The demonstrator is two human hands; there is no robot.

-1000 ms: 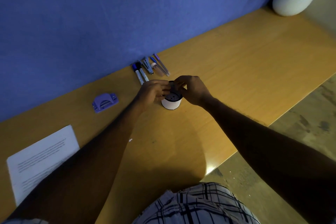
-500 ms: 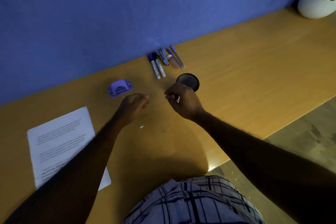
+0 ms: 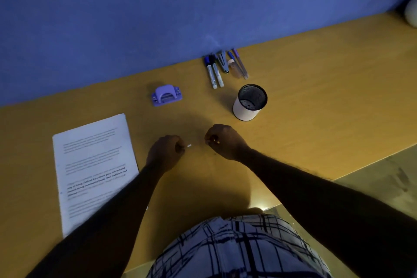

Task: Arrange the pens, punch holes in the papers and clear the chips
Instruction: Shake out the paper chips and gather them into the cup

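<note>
On the wooden desk (image 3: pixel 316 101), my left hand (image 3: pixel 165 151) has its fingers curled, and the fingertips pinch a small white paper chip (image 3: pixel 189 145). My right hand (image 3: pixel 225 141) is curled a little to the right and holds white chips (image 3: pixel 212 142) under its fingers. The mesh pen holder (image 3: pixel 249 102) stands upright behind my right hand, with white specks inside. Several pens and markers (image 3: pixel 225 67) lie in a row against the blue wall. The purple hole punch (image 3: pixel 166 95) sits behind my left hand. A printed paper stack (image 3: pixel 94 165) lies to the left.
A white plant pot (image 3: pixel 411 11) shows at the far right edge. The blue partition (image 3: pixel 158 18) closes off the back of the desk. The desk's front edge runs diagonally at the right, with floor (image 3: pixel 383 176) beyond it.
Both hands have left the pen holder and drawn back toward me. The left hand came down onto the chip on the desk. The camera view has shifted left.
</note>
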